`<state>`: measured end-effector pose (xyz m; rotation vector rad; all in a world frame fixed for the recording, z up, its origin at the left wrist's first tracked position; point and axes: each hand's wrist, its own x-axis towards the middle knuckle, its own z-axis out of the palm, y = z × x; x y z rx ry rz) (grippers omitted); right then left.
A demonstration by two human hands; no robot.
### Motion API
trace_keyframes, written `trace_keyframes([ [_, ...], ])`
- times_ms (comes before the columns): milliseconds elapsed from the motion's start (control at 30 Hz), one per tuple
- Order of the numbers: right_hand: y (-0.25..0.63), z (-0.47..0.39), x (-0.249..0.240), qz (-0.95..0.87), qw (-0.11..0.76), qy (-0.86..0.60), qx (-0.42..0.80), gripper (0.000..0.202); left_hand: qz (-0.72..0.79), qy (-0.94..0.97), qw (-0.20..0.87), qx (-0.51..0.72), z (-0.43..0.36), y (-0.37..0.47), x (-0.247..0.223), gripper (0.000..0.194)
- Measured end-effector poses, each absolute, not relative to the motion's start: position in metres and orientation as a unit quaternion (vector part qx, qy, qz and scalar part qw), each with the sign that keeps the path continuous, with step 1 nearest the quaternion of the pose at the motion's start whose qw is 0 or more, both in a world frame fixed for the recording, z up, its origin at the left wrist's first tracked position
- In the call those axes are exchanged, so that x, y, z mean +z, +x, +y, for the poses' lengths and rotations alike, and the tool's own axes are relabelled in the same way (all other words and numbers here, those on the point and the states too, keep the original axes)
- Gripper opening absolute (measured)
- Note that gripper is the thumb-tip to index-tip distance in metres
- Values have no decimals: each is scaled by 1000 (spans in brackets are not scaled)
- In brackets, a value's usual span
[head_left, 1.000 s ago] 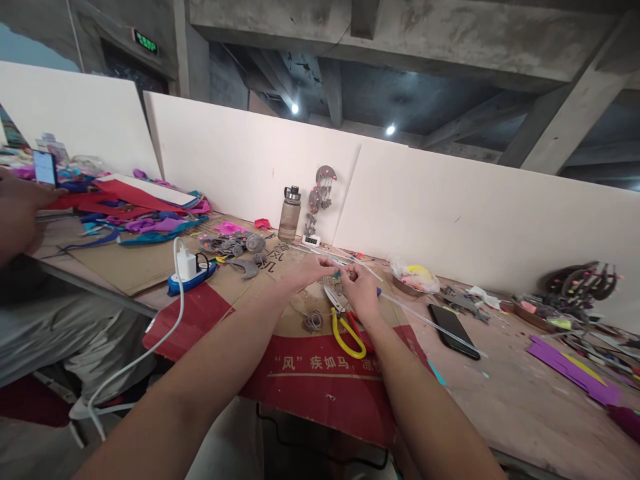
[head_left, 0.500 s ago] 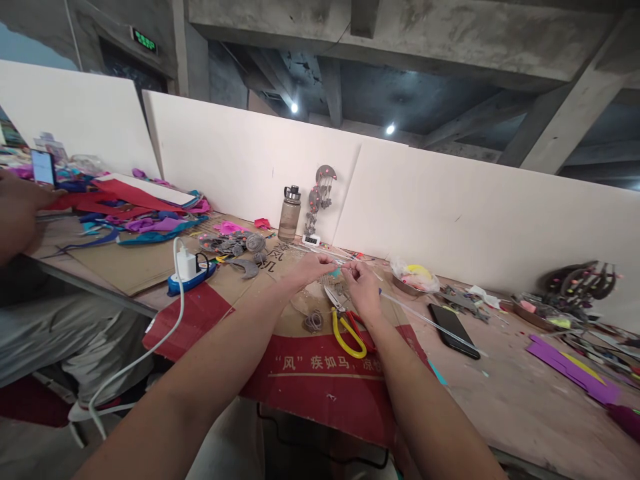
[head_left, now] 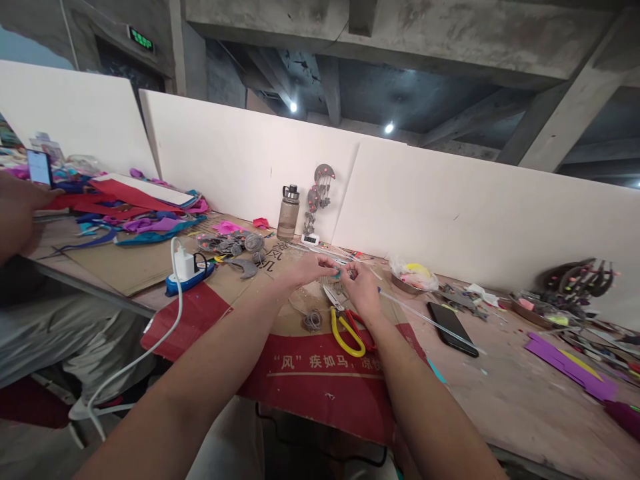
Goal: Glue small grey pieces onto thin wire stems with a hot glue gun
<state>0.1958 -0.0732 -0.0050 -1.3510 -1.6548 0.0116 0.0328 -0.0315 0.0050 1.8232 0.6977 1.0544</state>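
Note:
My left hand [head_left: 311, 270] and my right hand [head_left: 362, 288] meet over the cardboard, fingertips almost touching. A small teal scrap [head_left: 337, 273] shows between them; its kind is too small to make out. Both hands are closed in a pinch around it. Just below lie scissors with yellow handles [head_left: 345, 333] and a red-handled tool [head_left: 361, 328], partly behind my right wrist. To their left sits a small coil of grey cord [head_left: 313, 321]. Thin clear strips [head_left: 420, 312] run out to the right of my right hand.
A water bottle [head_left: 289, 215] and a grey crescent ornament [head_left: 324, 177] stand against the white board. At left are a power strip [head_left: 193, 279], grey ornament parts [head_left: 227, 243] and another person's hand [head_left: 20, 200]. A black phone [head_left: 452, 329] and a bowl [head_left: 413, 279] lie right.
The teal scrap, lower between the hands before, now shows right at the fingertips. Both hands keep nearly the same place; the view has shifted slightly.

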Motion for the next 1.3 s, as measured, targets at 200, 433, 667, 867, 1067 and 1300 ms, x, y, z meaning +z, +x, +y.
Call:
trace_keyframes([
  [200,197,-71,-8,-705,461,-534,-72,10,304,744,448,391,-34,31,7,32],
  [433,198,-73,-9,-747,409,-503,-146,11,340,800,265,417,-41,32,13,13],
  [667,195,-76,-7,-738,470,-477,-81,16,352,768,298,445,-39,35,9,7],
  [867,193,-81,-4,-734,485,-471,-59,8,362,717,371,465,-47,37,14,5],
  [1067,191,-83,-3,-721,490,-488,-46,9,349,696,397,487,-42,39,12,6],
  [1300,192,-81,-6,-715,491,-498,-14,12,321,687,405,510,-40,39,9,6],
])
